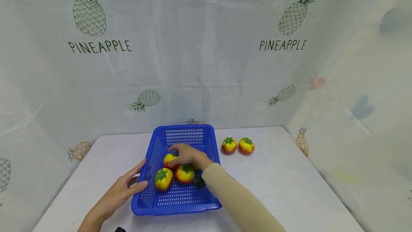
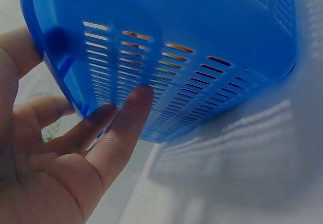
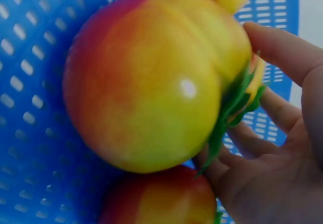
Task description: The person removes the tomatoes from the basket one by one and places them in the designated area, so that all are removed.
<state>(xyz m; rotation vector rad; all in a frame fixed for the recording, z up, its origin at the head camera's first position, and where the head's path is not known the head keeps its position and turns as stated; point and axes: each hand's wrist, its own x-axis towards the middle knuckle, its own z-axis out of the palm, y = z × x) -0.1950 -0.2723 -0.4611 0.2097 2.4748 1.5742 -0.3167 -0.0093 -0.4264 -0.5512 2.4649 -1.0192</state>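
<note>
A blue plastic basket [image 1: 175, 208] with slotted walls holds several yellow-red tomatoes, among them a left front tomato [image 1: 163, 180] and a middle tomato [image 1: 185, 175]. My left hand [image 1: 120, 191] grips the basket's left rim; in the left wrist view its fingertips [image 2: 139, 95] press the slotted outer wall. Inside the basket, my right hand [image 1: 185, 153] reaches over the far-left tomato [image 1: 169, 158], fingers spread and thumb against its side. In the right wrist view, a large tomato [image 3: 151, 82] with green leaves lies in front of the palm and covers some fingers.
Two more tomatoes stand on the white table to the right of the basket, a nearer-side tomato [image 1: 229, 146] and a farther-right tomato [image 1: 246, 146]. A pineapple-print curtain [image 1: 199, 63] hangs behind and at both sides of the table [image 1: 273, 174].
</note>
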